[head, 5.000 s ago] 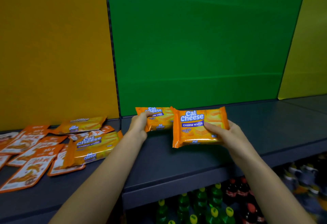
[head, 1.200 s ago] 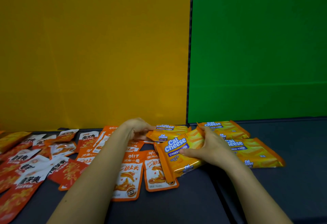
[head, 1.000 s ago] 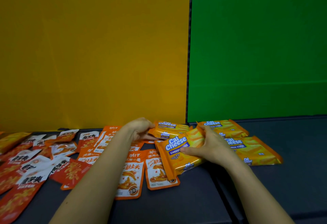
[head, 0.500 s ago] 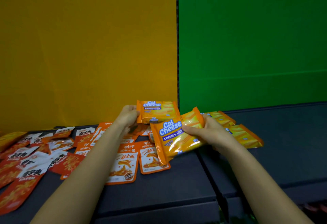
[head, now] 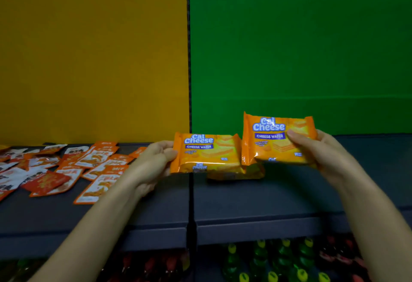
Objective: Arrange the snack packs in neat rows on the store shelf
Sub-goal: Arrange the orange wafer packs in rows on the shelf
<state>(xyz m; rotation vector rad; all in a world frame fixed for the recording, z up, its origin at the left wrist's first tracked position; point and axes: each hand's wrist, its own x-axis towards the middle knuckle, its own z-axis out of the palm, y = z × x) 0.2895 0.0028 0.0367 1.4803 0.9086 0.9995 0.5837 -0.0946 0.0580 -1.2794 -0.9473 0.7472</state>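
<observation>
Dark shelf (head: 245, 199), yellow panel (head: 89, 58) + green panel (head: 301, 47) behind. L hand (head: 153, 161) grips wafer pack (head: 207, 154) by its left edge, held above shelf. R hand (head: 323, 150) grips second wafer pack (head: 274, 141), just beside, higher. Third pack (head: 236, 174) flat on shelf beneath. Sachets (head: 66, 165) scattered left; bottles (head: 267, 266) below.

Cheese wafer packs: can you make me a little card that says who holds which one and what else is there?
left hand: holds left wafer pack by its edge
right hand: holds right wafer pack, raised higher
third wafer pack: lies on shelf beneath them
small sachets: scattered at left
bottles: below the shelf
</observation>
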